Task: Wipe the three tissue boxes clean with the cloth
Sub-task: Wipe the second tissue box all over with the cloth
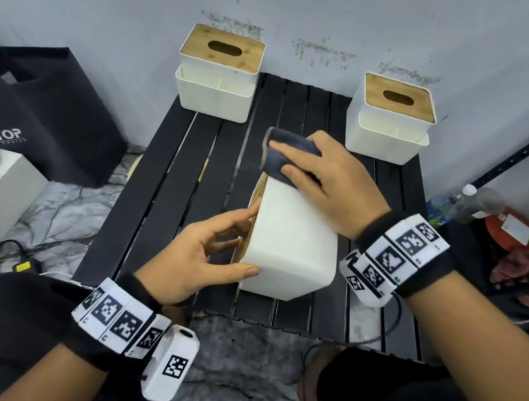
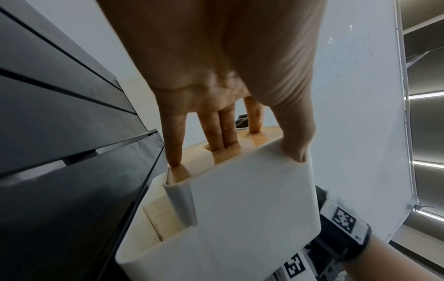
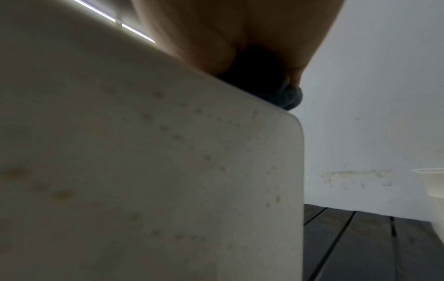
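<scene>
On the black slatted bench (image 1: 167,192), three white tissue boxes with bamboo lids. Nearest, at the bench's middle, a tissue box (image 1: 290,246) tipped onto its side, bamboo lid turned leftward, plain white underside facing up. Left hand (image 1: 199,252) steadying that tipped box: thumb laid along the near white edge, straight fingers (image 2: 217,131) pressed flat against the wooden lid, two of them at the slot, as the left wrist view shows. Right hand (image 1: 325,182) flat on the far upper end of the same box, fingers spread over a folded dark blue cloth (image 1: 283,158), pressing the cloth onto the white surface; cloth bulging beyond the box's far edge. From the right wrist view, faint brownish specks on the box's white side (image 3: 168,171), with the cloth (image 3: 286,95) wedged between palm and box top. Behind the tipped box to the left, upright against the wall, a second tissue box (image 1: 217,71); behind to the right, a third tissue box (image 1: 392,116), also upright. Right of the bench, a clear plastic bottle (image 1: 463,204) on the floor; left of the bench, a black bag (image 1: 37,116).
</scene>
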